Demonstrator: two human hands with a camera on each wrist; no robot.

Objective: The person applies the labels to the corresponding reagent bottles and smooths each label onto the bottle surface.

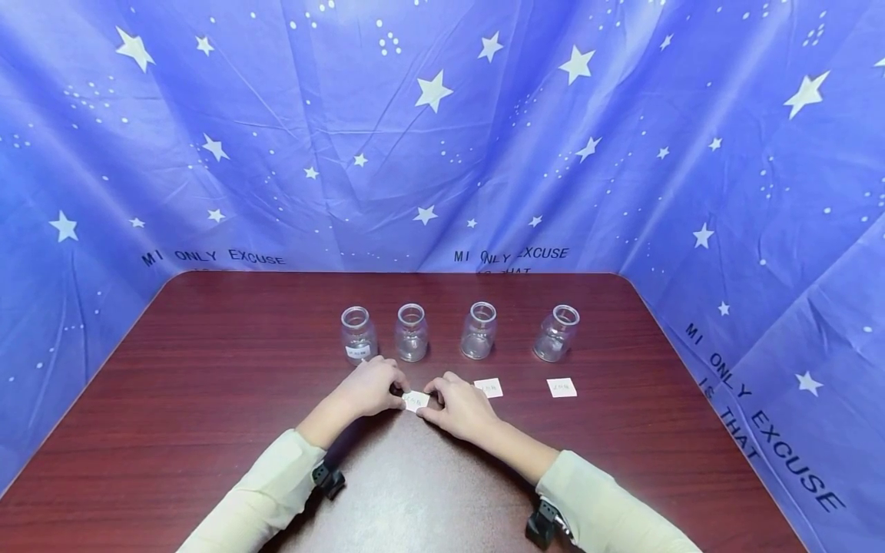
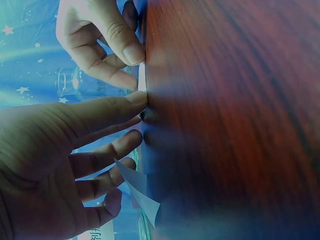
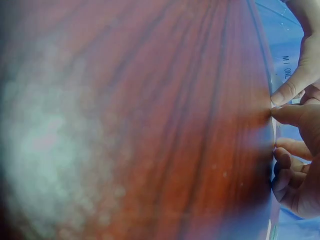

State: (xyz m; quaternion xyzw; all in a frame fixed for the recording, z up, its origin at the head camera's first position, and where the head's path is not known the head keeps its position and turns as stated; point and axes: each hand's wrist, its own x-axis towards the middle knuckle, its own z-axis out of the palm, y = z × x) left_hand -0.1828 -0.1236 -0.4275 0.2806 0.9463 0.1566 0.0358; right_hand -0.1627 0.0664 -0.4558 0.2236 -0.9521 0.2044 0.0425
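My left hand [image 1: 372, 386] and right hand [image 1: 462, 407] meet at a small white label [image 1: 416, 400] with dark writing, low over the table. Thumb and fingers of the left hand pinch its left side; those of the right hand pinch its right side. The left wrist view shows the label edge-on as a thin white strip between the two thumbs. A curled scrap of white paper [image 2: 145, 202] lies by the left hand's outer fingers there. Just beyond the left hand stands a glass jar [image 1: 350, 330] bearing a white label [image 1: 358, 352].
Three more open glass jars, a second [image 1: 412, 342], a third [image 1: 478, 338] and a fourth [image 1: 555, 339], continue the row rightward. Two white labels lie before them, one [image 1: 489, 386] partly behind the right hand, another [image 1: 561, 387] farther right. A starry blue curtain [image 1: 387, 115] surrounds the table.
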